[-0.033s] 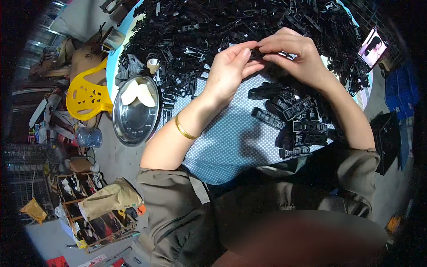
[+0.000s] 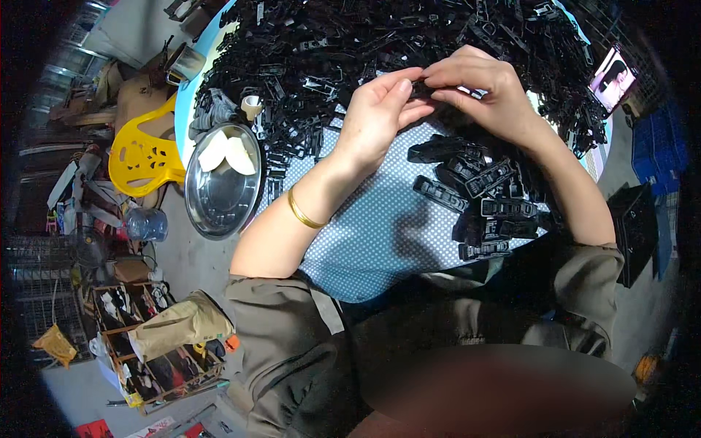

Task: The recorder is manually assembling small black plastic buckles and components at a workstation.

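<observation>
Left hand (image 2: pixel 371 117) and right hand (image 2: pixel 488 82) pinch a small black piece (image 2: pixel 420 90) between their fingertips, above a counter (image 2: pixel 182 125).
The piece sits where the hands meet, partly hidden by fingers. Beyond them spreads a heap of black plastic parts (image 2: pixel 365 40); below the right hand lies a smaller cluster of black clips (image 2: pixel 504 209). Left of the left hand is a metal plate (image 2: pixel 219 208) holding pale slices (image 2: pixel 239 156).
</observation>
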`<state>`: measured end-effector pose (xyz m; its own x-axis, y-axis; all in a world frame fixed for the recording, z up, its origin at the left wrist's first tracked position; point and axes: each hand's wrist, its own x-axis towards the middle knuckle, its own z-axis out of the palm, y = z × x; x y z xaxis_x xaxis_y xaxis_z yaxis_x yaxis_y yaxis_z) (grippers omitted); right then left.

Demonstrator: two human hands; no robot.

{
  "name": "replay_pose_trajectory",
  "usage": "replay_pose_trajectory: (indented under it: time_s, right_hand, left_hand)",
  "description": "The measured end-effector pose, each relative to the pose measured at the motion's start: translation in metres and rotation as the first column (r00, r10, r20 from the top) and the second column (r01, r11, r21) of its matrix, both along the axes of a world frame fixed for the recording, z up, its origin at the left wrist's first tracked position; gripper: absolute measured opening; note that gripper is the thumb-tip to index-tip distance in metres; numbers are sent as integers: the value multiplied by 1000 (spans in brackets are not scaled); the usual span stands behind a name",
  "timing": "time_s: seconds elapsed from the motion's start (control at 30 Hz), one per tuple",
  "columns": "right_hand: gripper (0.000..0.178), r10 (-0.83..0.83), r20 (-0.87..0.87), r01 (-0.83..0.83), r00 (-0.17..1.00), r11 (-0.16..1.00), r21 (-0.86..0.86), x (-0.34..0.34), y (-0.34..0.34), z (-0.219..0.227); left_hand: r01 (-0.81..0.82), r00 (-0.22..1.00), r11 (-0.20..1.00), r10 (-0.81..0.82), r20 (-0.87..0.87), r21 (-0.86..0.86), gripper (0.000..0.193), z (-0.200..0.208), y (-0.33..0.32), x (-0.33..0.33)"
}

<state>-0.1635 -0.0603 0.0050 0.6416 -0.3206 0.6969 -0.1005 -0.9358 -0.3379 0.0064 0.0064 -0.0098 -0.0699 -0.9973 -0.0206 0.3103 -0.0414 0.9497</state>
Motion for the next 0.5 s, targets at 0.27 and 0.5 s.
replay_pose_trajectory:
  time_s: [0.27,0.5]
  right_hand:
    - [27,-66,-45,54,997,973,-224,0,1,-4]
    - [28,-60,-64,34,996,936,-351,-4,3,-1]
  left_hand:
    - [137,967,990,-137,-216,-15,33,-3,-2,7]
    - [203,960,977,-213,-183,-70,36,4,0,5]
